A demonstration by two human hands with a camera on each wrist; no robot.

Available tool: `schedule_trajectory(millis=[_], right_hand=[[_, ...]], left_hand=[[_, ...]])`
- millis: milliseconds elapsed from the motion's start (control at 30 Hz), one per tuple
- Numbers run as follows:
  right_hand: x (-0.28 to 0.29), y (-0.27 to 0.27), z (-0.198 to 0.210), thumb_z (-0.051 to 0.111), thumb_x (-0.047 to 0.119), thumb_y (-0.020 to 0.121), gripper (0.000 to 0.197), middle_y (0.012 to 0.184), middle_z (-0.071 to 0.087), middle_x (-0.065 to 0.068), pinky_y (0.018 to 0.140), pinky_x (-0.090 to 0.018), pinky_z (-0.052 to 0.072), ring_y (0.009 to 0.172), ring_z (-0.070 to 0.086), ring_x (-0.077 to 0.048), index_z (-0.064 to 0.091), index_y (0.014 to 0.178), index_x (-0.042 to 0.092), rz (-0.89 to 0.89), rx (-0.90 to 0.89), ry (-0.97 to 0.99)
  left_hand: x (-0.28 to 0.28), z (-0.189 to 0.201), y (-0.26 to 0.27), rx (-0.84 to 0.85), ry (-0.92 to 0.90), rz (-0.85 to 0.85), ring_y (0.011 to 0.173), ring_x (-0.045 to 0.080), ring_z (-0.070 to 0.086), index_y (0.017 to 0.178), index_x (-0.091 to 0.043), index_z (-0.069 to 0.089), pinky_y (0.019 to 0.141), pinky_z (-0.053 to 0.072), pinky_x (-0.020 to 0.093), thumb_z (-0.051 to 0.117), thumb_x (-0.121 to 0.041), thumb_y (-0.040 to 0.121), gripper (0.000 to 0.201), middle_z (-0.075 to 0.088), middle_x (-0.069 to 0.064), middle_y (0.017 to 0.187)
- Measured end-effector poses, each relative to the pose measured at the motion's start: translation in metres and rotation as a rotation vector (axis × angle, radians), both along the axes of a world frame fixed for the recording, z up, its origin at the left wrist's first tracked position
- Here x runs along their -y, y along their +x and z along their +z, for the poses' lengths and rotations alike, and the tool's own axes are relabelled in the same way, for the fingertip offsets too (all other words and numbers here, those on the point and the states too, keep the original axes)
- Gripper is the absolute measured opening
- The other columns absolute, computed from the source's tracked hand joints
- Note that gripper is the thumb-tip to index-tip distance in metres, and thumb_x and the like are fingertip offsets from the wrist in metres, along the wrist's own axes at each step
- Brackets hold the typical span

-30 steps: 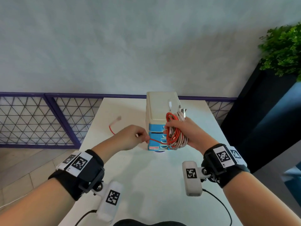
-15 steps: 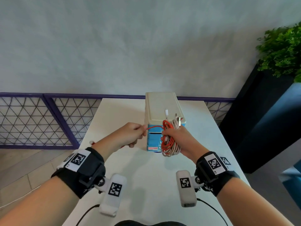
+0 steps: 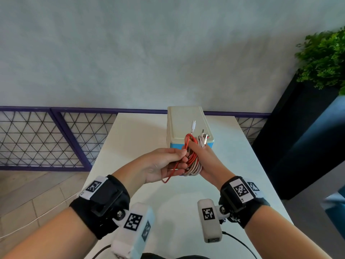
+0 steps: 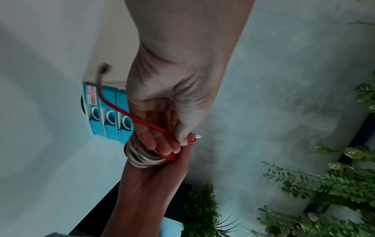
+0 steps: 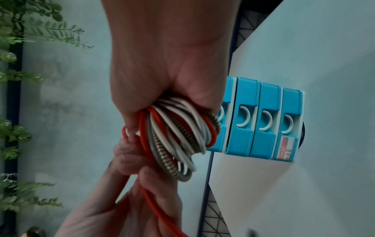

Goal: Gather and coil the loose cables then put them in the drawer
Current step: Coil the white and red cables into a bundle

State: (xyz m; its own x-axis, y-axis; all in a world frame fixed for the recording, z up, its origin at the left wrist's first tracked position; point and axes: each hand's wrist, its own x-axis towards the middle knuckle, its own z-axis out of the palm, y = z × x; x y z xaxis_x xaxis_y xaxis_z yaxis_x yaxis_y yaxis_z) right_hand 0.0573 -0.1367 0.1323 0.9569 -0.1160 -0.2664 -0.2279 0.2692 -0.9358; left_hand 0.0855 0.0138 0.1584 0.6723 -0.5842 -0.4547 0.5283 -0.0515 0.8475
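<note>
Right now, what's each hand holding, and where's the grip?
Right hand grips the coiled cable bundle through its loops. Left hand pinches the red cable between thumb and fingers, near its loose end.

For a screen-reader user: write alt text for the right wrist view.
A right hand grips a coiled bundle of cables, white, red and braided, while the left hand below pinches the red cable's loose tail. Behind them a blue drawer unit with four shut drawers stands on a white table.
</note>
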Motion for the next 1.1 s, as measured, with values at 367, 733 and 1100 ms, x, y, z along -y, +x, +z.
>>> schedule_trajectory(millis=[367,733,1100], right_hand=[[-0.003,-0.003,0.007,0.072,0.018,0.082,0.015,0.069,0.059,-0.015,0.059,-0.032,0.054,0.060,0.061,-0.025,0.061,0.082,0.008,0.019,0.034,-0.166],[0.038,0.001,0.025,0.069,0.010,0.085,0.023,0.075,0.067,-0.012,0.065,-0.036,0.060,0.063,0.069,-0.019,0.055,0.103,0.006,-0.116,-0.015,-0.064],[-0.001,-0.004,0.019,0.073,0.010,0.081,0.027,0.081,0.066,-0.011,0.074,-0.034,0.057,0.076,0.068,-0.021,0.064,0.104,0.001,0.191,-0.051,-0.239]], left_hand=[[0.006,0.000,-0.006,0.148,0.138,-0.094,0.048,0.007,0.053,0.075,-0.012,0.063,0.052,0.052,0.020,0.063,-0.024,0.088,0.018,0.062,-0.002,0.066],[-0.046,-0.019,0.010,0.421,0.477,-0.394,0.054,0.009,0.037,0.082,-0.017,0.063,0.054,0.028,0.019,0.050,-0.027,0.096,0.021,0.050,-0.006,0.064],[-0.011,-0.009,0.022,0.954,0.364,0.000,0.072,0.006,0.061,0.076,-0.023,0.066,0.074,0.050,0.026,0.065,-0.014,0.086,0.013,0.065,-0.012,0.073]])
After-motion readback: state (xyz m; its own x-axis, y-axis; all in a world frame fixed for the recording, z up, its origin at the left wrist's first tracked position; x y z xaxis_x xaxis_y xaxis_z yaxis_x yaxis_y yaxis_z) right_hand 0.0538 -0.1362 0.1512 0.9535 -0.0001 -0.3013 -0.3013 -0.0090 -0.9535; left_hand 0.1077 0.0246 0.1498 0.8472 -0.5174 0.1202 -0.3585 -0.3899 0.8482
